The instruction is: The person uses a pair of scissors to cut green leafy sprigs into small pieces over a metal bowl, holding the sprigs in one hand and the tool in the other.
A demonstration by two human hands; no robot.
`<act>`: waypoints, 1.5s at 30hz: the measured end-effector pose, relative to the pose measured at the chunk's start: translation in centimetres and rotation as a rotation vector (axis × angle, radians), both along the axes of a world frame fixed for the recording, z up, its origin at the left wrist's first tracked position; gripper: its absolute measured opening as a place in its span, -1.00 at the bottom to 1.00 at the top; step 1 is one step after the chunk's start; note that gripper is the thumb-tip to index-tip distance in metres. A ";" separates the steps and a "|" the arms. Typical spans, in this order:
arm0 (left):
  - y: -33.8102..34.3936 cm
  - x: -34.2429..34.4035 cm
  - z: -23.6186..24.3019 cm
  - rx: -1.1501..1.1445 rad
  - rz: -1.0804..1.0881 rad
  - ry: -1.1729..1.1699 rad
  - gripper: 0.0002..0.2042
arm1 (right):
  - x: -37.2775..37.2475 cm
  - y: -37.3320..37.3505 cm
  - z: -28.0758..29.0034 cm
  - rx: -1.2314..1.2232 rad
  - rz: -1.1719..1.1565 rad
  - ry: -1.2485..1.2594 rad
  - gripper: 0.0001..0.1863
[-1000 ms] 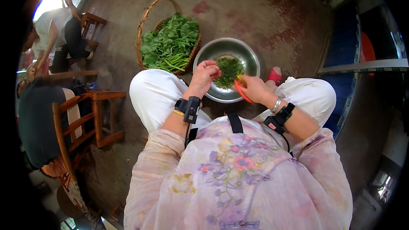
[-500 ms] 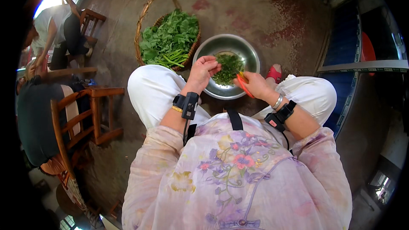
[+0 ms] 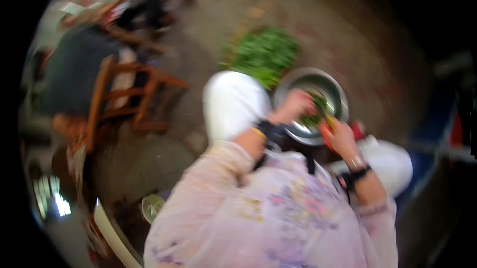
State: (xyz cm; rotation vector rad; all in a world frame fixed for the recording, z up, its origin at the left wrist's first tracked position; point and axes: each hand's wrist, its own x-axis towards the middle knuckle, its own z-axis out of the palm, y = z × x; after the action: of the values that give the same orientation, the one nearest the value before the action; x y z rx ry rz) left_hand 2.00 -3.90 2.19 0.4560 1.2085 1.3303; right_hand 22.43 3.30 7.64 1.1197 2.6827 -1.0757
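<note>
The picture is smeared by motion. A round metal bowl (image 3: 339, 90) stands on the floor between my knees, with chopped green leaves and stems (image 3: 318, 101) in it. My left hand (image 3: 297, 104) is over the bowl's left side, its fingers bent together beside the greens; what they hold, if anything, is lost in the blur. Orange-handled scissors (image 3: 326, 135) are in my right hand (image 3: 344, 140), at the bowl's lower right, their tips toward the greens. Whether the blades are apart cannot be made out.
A wicker basket piled with leafy greens (image 3: 268, 49) sits just beyond the bowl, to its left. At left, a person in dark clothing (image 3: 79, 69) is by a wooden chair (image 3: 131, 94). Another person (image 3: 149, 2) is farther back. A green-and-white round thing (image 3: 151, 206) shows lower left.
My view has swung left, so the bowl, basket and hands all appear farther right and lower. Both hands remain at the bowl, with the scissors still in the right one.
</note>
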 end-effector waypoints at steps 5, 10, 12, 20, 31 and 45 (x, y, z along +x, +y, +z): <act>1.2 0.7 0.5 -0.052 0.141 -0.156 -0.83 | -0.2 -0.4 0.3 0.205 0.003 0.041 -0.69; 0.2 -0.2 -1.6 -0.020 0.203 -0.244 -0.83 | -1.5 0.1 -1.1 0.292 0.071 0.018 -0.61; 0.0 -0.2 -1.7 -0.023 0.228 -0.273 -0.83 | -1.6 0.1 -1.1 0.305 0.089 0.043 -0.61; -1.0 0.1 -1.6 -0.013 0.228 -0.408 -0.82 | -0.6 -0.2 -1.9 0.247 0.055 0.127 -0.63; -0.1 -2.6 -0.6 0.007 0.232 -0.395 -0.87 | -1.4 0.4 -1.3 -0.153 -0.094 0.180 -0.49; 0.9 0.4 -0.9 -0.063 0.156 -0.273 -0.88 | 0.5 0.8 -3.6 0.156 -0.002 0.109 -0.45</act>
State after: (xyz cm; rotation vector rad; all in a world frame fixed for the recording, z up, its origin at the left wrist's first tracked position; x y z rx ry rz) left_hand 2.42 -3.04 1.30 0.1309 1.0703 1.4310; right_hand 22.92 4.12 3.99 1.1178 2.8951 -0.9688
